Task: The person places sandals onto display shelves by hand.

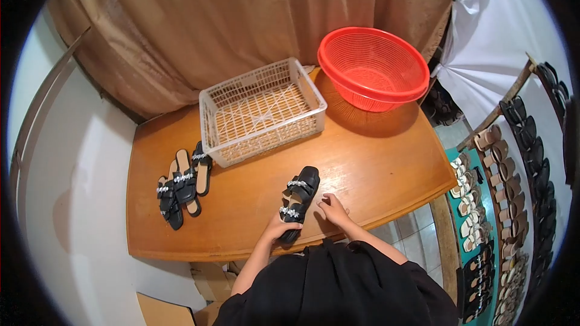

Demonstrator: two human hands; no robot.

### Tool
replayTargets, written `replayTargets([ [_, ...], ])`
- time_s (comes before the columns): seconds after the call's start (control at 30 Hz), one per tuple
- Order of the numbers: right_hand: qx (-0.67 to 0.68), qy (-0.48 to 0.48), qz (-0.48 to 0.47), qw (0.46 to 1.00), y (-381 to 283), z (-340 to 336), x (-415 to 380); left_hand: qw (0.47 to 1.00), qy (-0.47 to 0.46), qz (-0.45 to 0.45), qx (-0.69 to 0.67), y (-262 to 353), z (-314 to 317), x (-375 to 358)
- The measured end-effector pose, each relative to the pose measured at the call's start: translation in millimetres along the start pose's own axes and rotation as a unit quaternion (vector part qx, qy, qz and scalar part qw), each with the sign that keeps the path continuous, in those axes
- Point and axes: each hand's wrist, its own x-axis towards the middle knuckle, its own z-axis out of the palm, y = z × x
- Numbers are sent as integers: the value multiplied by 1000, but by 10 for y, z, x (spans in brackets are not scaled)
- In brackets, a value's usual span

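A black sandal (306, 182) with two straps trimmed in silvery decoration is tilted over the front of the wooden table (374, 166). My left hand (279, 228) grips it near its lower end, thumb lying across the sandal. Just to its right, my right hand (333, 210) is apart from the sandal, fingers loosely bent and separated, holding nothing. On the left of the table lies a group of similar black sandals (183, 186) with tan insoles, some overlapping.
Behind the sandals stands a white slatted plastic crate (263, 139). A red plastic basket (374, 93) rests at the back right corner. Racks of sandals (510, 187) line the right side beyond the table edge. A brown curtain (254, 18) hangs behind.
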Motion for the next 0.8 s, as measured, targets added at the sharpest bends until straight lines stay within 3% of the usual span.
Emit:
replayTargets([
  [0.03,99,-15,8,995,-16,-14,-34,983,-40,-93,-156,189,61,-33],
  [0.07,197,-31,15,980,-36,-32,-55,931,-79,-185,-305,354,121,-53],
  [0.1,254,-105,37,961,-304,-206,-219,917,-91,-209,-328,451,181,-55],
  [0.13,259,-98,35,960,-474,-287,-368,914,-88,-204,-338,507,267,-47],
  [0.2,333,-179,-12,926,-671,-362,-543,898,-122,-197,-374,583,422,-28],
  [0.23,322,-168,-79,928,-576,-299,-508,909,-103,-185,-358,579,524,-22],
  [0.27,308,-112,-153,932,-393,-170,-455,954,-60,-58,-289,460,662,61],
  [0.4,391,-103,-69,912,-323,-502,-550,988,-50,45,-143,191,876,139],
  [0.47,421,-84,-40,902,-239,-587,-578,945,-158,17,-286,458,797,65],
  [0.5,437,-64,-66,895,-145,-604,-598,930,-192,-75,-305,715,695,-21],
  [0.53,452,-39,-93,886,-68,-654,-639,927,-220,-67,-297,738,694,35],
  [0.6,475,-13,-74,877,-53,-739,-818,895,-199,-107,-384,708,724,80],
  [0.8,522,136,-79,838,48,-589,-1425,814,-424,-68,-392,756,747,239],
])
